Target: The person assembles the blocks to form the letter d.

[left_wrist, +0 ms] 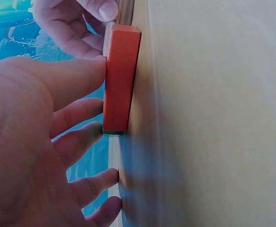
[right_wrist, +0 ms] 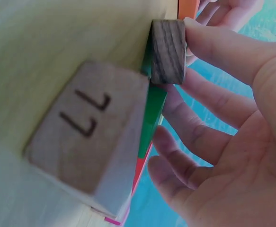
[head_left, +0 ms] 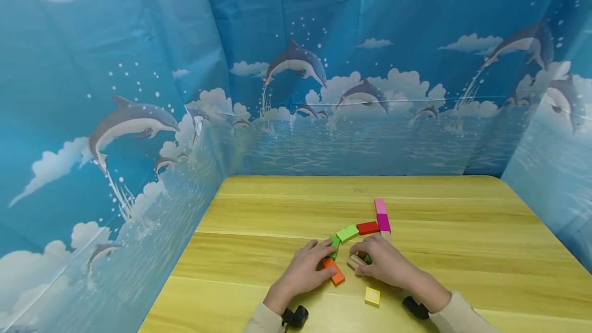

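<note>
My left hand rests over the lower left end of a curved row of blocks. Its thumb touches the orange block, and its other fingers spread over the green block. The right hand pinches a brown wood-grain block between thumb and forefinger, close to the table, inside the curve. A dark green block shows beside it, mostly covered by the right hand in the head view. A pale wooden block with two dark strokes stands close to the right wrist.
The row continues through a light green block and a red block to a magenta block and a pink block. A yellow block lies near the front. Dolphin-printed curtains surround the wooden table.
</note>
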{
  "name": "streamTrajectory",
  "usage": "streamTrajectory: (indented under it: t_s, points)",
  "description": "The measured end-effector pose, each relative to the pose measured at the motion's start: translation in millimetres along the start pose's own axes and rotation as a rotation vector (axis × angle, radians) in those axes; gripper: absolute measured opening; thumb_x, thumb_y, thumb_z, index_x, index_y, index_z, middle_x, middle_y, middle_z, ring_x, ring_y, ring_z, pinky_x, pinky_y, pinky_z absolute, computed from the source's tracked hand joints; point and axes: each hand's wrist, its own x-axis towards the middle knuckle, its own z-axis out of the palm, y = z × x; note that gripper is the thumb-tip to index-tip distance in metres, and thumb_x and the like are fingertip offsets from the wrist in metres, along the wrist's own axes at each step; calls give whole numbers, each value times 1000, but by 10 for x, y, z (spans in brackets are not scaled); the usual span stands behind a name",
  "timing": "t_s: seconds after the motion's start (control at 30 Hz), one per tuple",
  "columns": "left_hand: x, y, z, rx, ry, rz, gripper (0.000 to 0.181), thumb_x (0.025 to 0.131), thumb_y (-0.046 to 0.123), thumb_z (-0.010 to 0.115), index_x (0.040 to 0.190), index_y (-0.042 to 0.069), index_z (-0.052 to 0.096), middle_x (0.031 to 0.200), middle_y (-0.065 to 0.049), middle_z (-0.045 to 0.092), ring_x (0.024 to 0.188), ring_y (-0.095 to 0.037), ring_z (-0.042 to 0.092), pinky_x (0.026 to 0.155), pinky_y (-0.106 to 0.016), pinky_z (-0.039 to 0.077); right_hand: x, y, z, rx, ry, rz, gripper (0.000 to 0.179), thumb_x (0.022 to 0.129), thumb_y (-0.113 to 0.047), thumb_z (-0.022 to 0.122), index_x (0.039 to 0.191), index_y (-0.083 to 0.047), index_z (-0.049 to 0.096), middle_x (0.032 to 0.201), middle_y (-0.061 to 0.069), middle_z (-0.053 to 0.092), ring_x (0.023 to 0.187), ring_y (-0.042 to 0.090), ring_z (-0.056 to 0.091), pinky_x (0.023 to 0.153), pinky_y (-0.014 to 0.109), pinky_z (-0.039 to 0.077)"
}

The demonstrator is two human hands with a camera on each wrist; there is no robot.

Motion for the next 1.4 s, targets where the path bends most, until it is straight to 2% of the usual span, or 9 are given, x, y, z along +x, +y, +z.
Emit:
streamTrajectory:
  t_s: [0.13,0.3,0.63,0.8,1.03,1.23,1.4]
  points:
    - [-2,-3,7,0,-2,6,52,100,40,63,148,23,53,159,3,39,145,-38,31,109,-63,30,-14,-18,23,34,1,-12,36,81,-22,86,114,-20,74,87,-14,60,92,18,51,72,34,44]
    - [4,-12,10,-2,-3,6,52,100,39,63,148,23,53,159,4,39,145,-37,32,109,-64,30,-15,-25,50,44,-7,-16,32,87,-24,81,118,-24,73,84,-17,58,83,13,48,66,27,42]
    - [46,-13,1,13,-3,-1,52,100,39,63,149,24,52,159,5,37,146,-37,31,110,-63,29,20,-48,24,26,-2,2,26,91,-27,77,117,-21,75,85,-18,58,83,11,46,66,27,42]
    - [39,-6,4,16,-3,-5,52,100,39,63,148,24,53,159,5,38,146,-38,31,110,-64,29,15,-73,-11,18,-9,-19,26,91,-25,77,116,-19,75,87,-17,60,84,9,52,69,28,45]
    - [35,2,-2,17,-4,-9,52,100,40,62,149,23,53,159,5,38,146,-37,31,110,-63,29,22,-100,-59,70,-53,-58,27,91,-23,77,117,-14,75,85,-18,66,76,-1,60,66,27,51]
    - [26,-1,3,20,-2,0,52,100,40,62,148,23,53,159,4,38,145,-36,32,110,-63,29,-1,-119,-77,146,-79,-73,26,91,-21,77,116,-13,74,90,-15,69,80,1,63,70,28,54]
    - [25,1,3,17,0,-3,52,100,40,62,148,23,53,159,4,38,146,-36,31,110,-63,29,-10,-136,-76,179,-86,-89,17,92,-20,76,108,-18,73,86,-15,67,78,2,62,69,27,53]
